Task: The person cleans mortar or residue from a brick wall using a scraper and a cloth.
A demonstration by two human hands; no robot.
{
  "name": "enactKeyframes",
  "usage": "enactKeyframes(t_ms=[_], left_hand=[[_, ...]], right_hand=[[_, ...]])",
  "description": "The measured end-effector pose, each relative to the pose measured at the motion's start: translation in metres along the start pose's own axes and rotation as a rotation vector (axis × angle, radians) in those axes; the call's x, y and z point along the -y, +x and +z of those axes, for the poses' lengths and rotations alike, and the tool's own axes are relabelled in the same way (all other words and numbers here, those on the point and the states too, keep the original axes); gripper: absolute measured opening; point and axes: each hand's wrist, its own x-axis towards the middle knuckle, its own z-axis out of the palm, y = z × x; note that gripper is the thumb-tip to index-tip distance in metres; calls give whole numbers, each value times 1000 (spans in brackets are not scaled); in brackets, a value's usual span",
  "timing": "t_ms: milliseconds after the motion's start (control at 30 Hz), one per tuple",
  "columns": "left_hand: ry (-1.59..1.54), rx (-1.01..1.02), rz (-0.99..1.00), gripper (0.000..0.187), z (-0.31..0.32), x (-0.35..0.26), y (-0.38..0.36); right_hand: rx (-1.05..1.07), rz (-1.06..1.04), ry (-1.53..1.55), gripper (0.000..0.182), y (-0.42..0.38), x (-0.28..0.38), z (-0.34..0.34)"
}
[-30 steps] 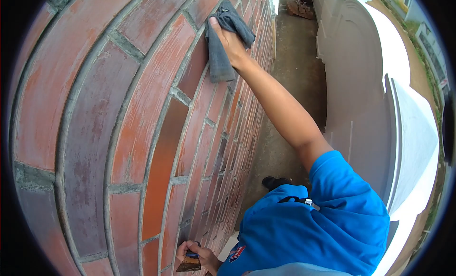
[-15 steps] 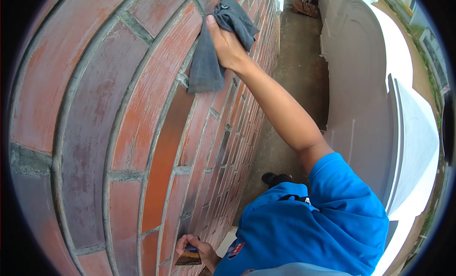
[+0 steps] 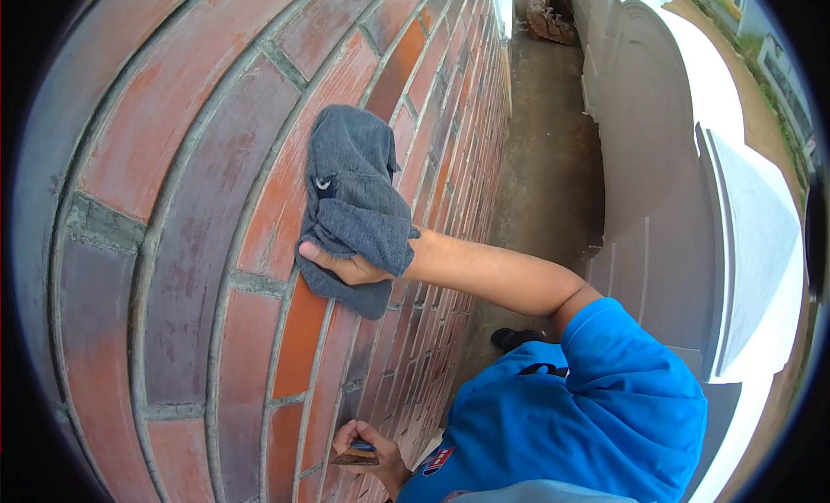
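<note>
My right hand [image 3: 350,268] presses a dark grey cloth [image 3: 359,187] flat against the brick wall [image 3: 186,287]. The thumb shows at the lower edge; the fingers are covered by bunched fabric. A small white mark sits on a dark patch of the cloth. Low on the picture, close to the wall, my left hand [image 3: 380,455] is closed around a small scraper [image 3: 354,458] with a blue part at the grip and a flat brownish blade. The bricks are red, orange and purplish, with grey mortar joints between them. Below the cloth, one brick [image 3: 300,339] looks brighter orange.
A narrow concrete passage [image 3: 549,157] runs along the wall. Opposite stands a low white and grey wall [image 3: 648,157] with moulded edges. A brown heap [image 3: 551,19] lies at the far end. My dark shoe [image 3: 516,339] shows beside my blue shirt.
My right hand and the cloth have come down the wall, nearer to me, and the cloth is now bunched over the hand. My left hand stays low with the scraper, turned slightly.
</note>
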Motion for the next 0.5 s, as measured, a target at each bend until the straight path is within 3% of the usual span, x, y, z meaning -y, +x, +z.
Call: enactKeyframes(t_ms=[33,67,100,133,167,233,300,333,400,500], left_hand=[[-3,23,5,7,-4,0,1],[-5,44,5,6,-6,-1,3],[-7,65,1,6,-8,-3,3],[-8,72,8,6,-12,-5,1],[-12,77,21,7,-15,-6,2],[-43,69,64,8,-9,-6,7],[-30,93,69,8,-10,-2,5],[-39,93,83,8,-7,-1,6],[-55,116,96,9,-9,0,6],[-87,141,103,9,-12,1,6]], right_hand=[[-78,-55,-140,61,17,-14,-6],[-6,212,106,58,41,-21,-23],[-103,368,221,53,72,-34,-38],[-219,407,303,54,87,-81,-26],[-201,529,269,51,101,-84,-40],[-425,324,162,48,106,-88,-20],[-192,290,52,39,76,-14,-21],[-164,51,-61,37,48,15,-5],[-262,-44,-38,41,24,49,5],[-163,13,19,45,41,46,-6]])
